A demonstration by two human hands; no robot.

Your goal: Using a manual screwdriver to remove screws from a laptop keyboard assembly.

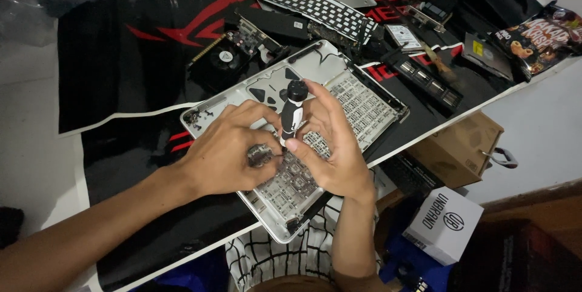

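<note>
An opened silver laptop shell lies upside down on the black mat, its keyboard backplate exposed. My right hand holds a black and white screwdriver upright, tip down on the backplate. My left hand rests on the shell beside it, fingers pinching a small metal part close to the screwdriver's tip. The tip itself is hidden between my fingers.
A detached keyboard, a graphics card with a fan, a drive and memory sticks lie at the back. A snack bag sits far right. Below the table edge stand a brown carton and a white box.
</note>
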